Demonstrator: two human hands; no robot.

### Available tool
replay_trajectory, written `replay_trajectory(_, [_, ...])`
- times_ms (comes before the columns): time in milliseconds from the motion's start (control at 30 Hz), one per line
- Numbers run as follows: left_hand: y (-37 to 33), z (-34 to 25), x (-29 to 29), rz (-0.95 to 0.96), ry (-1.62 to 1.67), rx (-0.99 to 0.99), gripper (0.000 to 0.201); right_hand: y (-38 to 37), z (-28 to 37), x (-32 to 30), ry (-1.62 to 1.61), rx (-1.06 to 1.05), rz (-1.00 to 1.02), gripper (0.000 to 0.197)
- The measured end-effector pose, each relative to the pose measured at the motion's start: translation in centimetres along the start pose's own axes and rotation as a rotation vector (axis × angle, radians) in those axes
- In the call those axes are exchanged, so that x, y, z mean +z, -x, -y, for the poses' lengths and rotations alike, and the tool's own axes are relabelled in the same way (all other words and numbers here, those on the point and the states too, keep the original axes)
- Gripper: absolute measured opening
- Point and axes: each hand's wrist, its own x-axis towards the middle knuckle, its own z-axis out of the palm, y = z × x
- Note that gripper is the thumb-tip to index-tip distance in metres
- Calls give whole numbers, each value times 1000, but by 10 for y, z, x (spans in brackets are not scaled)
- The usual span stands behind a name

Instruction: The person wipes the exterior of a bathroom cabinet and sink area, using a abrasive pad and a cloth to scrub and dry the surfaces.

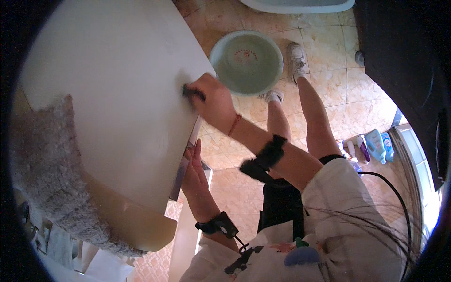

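My right hand [212, 99] is closed around a small dark object [193, 92], held against a broad white panel [127, 89] near its right edge. The object's kind is not clear, as my fingers cover part of it. Lower down, my left hand [196, 167] is at the panel's side edge, with its fingers stretched out and partly hidden by that edge. A grey, fluffy cloth [51, 164] drapes over the panel's lower left, beside a tan rounded edge [141, 225].
A pale green basin [246, 63] holding water stands on the tiled floor beside my feet. Part of a white tub [300, 5] shows at the top. Blue bottles [377, 145] stand by a bright doorway at right, below a dark piece of furniture [404, 70]. A cable [399, 197] hangs near my right side.
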Motion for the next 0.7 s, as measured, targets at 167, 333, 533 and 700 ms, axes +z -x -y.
replay_trajectory(167, [-2, -5, -23, 96, -132, 62, 41, 44, 92, 3, -272, -331, 31, 26])
replay_trajectory(333, [1, -4, -22, 203, -143, 91, 51, 15, 24, 7, -10, -131, 16, 24])
replay_trajectory(533, [10, -35, 1, -221, -85, -148, 61, 47, 91, 51, -139, -28, -135, 20])
replay_trajectory(700, [-1, -7, -7, 204, -96, -34, 42, -28, 8, 12, 43, -68, -139, 21])
